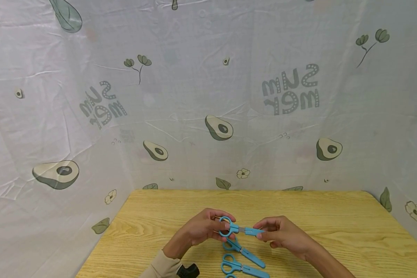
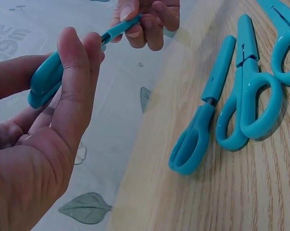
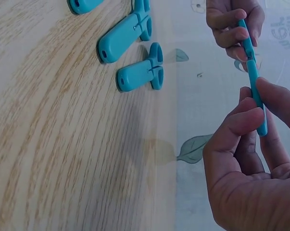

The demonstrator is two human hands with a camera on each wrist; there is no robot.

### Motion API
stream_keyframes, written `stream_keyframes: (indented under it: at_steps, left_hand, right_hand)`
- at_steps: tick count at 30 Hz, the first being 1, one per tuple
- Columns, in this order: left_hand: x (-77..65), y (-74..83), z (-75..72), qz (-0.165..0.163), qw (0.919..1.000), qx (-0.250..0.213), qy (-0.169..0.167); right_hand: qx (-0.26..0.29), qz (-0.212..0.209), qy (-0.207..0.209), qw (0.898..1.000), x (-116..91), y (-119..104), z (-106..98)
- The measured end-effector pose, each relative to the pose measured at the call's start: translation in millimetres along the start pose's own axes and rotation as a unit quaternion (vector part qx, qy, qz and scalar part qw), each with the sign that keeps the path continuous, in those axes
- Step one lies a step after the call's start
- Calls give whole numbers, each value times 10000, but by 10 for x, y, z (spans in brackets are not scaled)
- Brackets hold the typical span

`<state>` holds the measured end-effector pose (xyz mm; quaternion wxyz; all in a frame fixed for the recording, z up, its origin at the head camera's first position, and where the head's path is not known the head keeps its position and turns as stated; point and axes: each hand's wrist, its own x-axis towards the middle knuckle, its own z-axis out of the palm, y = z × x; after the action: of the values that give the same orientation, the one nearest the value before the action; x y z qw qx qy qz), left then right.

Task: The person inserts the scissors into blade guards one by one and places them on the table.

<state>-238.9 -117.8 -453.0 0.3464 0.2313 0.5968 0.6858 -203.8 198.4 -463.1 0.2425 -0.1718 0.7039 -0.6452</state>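
Observation:
Above the table, a pair of blue scissors [image 1: 233,228] is held level between both hands. My left hand [image 1: 203,227] grips the scissors by the finger loops, thumb on the near side. The fingers and thumb of my right hand [image 1: 288,235] pinch the blue blade cover [image 1: 251,231] at the other end. A short stretch of bare metal blade shows between the cover and the handles. In the right wrist view, the cover [image 3: 255,86] lines up with the scissors, and its tip points down past the right fingers.
Several more blue scissors with covers lie on the wood-grain table [image 1: 160,204], including one pair [image 1: 244,253] just below the hands and another pair [image 1: 243,267] nearer the front. A printed avocado sheet [image 1: 194,96] hangs behind the table and along its sides.

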Motion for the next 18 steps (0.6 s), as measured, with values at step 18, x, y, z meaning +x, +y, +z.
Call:
stream_keyframes:
  at_steps: [18]
  left_hand:
    - [-10,-21,24,-5,9997,-39,246]
  right_hand:
    - [-65,-161,136,9998,31,23,46]
